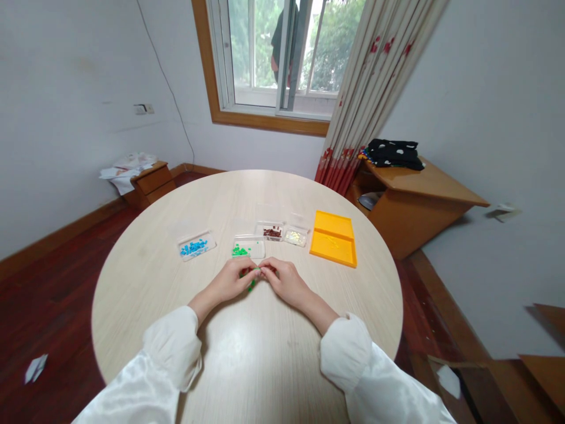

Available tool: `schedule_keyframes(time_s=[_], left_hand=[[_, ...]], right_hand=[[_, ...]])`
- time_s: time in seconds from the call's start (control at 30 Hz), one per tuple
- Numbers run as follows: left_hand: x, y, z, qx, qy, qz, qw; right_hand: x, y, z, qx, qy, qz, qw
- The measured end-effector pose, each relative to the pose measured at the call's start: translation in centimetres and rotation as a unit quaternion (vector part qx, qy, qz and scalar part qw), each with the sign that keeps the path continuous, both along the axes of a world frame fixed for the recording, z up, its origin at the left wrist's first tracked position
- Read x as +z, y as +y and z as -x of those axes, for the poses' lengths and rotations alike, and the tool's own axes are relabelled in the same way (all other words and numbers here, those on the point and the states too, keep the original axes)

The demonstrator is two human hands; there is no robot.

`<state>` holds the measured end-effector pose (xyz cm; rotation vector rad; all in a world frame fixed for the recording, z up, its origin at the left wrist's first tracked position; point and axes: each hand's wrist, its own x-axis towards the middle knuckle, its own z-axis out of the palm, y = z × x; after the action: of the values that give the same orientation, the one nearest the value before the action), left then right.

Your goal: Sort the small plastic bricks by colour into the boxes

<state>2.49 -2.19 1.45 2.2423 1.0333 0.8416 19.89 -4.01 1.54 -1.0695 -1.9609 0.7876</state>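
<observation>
My left hand (233,278) and my right hand (286,281) meet fingertip to fingertip over the middle of the round table. Both are closed in a pinch, with a trace of green showing between the fingertips. Small green pieces (251,287) show just below my left fingers; whether they are joined to what I pinch is not clear. Right behind my hands is a clear plastic box (258,249) with loose green pieces (241,251) in its left part. My fingers cover most of the held piece.
Left on the table (247,365) stands a box of blue pieces (193,247). Farther back are brown pieces (272,233) and pale yellow pieces (295,237) in clear boxes. An opened yellow case (334,253) lies at right. A wooden cabinet (424,194) stands beyond.
</observation>
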Motion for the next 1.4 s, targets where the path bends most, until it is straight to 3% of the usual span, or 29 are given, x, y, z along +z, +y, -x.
schedule_keyframes(time_s=[0.1, 0.2, 0.37, 0.47, 0.8, 0.97, 1.23, 1.4], left_hand=[[0.1, 0.1, 0.1, 0.026, -0.021, -0.018, 0.999], [-0.1, 0.5, 0.4, 0.095, -0.049, -0.053, 0.993], [-0.6, 1.4, 1.2, 0.216, -0.064, -0.077, 0.971], [-0.9, 1.7, 1.4, 0.238, -0.057, -0.078, 0.967], [-1.8, 2.3, 1.6, 0.258, -0.040, -0.081, 0.962], [-1.2, 1.8, 1.4, 0.225, -0.066, -0.105, 0.966], [-0.3, 0.4, 0.5, 0.048, -0.040, -0.083, 0.995], [-0.4, 0.2, 0.3, 0.026, -0.004, -0.070, 0.997]], right_hand=[[-0.3, 0.1, 0.0, -0.010, 0.023, 0.014, 1.000], [-0.6, 0.3, -0.1, -0.027, 0.024, 0.013, 0.999], [-0.7, 0.1, -0.2, 0.055, -0.112, -0.053, 0.991], [-0.9, 0.1, -0.2, 0.094, -0.168, -0.067, 0.979], [-0.4, 0.0, -0.2, 0.090, -0.174, -0.055, 0.979], [-0.2, -0.2, -0.1, 0.067, -0.154, -0.045, 0.985], [-0.3, 0.1, -0.1, -0.003, -0.101, -0.050, 0.994], [-0.3, 0.1, -0.2, -0.012, -0.085, -0.067, 0.994]])
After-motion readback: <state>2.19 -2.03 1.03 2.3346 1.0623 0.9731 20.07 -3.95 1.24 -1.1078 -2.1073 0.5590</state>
